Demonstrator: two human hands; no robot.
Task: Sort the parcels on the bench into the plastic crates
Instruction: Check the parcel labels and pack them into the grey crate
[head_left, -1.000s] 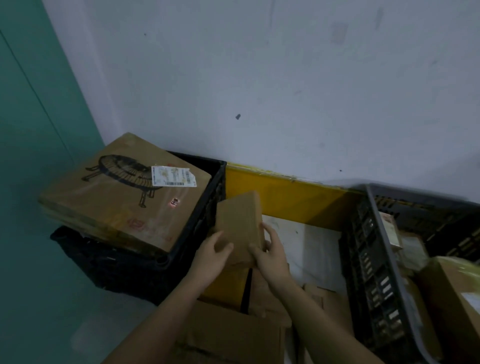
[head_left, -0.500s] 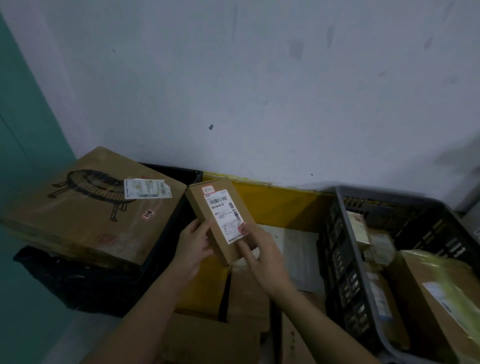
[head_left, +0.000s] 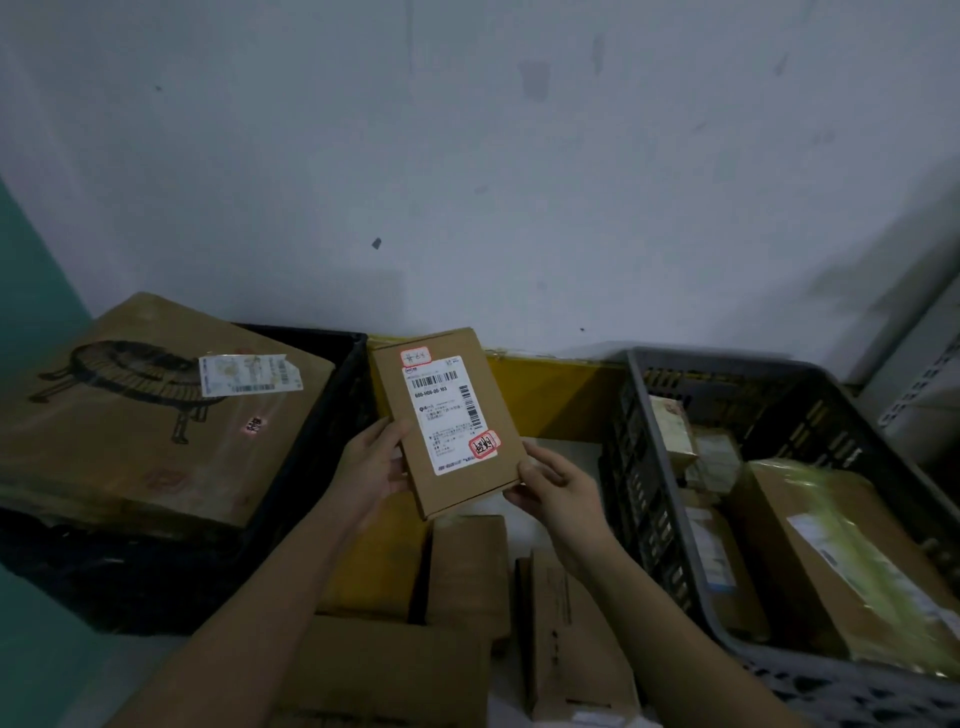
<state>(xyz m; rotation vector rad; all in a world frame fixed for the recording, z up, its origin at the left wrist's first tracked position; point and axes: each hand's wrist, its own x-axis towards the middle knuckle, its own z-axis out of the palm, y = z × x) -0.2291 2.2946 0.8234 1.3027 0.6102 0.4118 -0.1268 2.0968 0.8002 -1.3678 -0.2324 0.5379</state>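
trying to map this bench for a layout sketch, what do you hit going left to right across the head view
Large printed carton lying on the black crate → left hand → small labelled parcel held up in both hands → right hand → grey crate holding more parcels.

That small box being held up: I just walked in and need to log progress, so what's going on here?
A person holds a small cardboard parcel label-up in both hands, left hand at its left edge, right hand at its lower right corner. It hangs above the bench, between the black crate carrying a big box and the grey crate already holding parcels. More boxes wait below.
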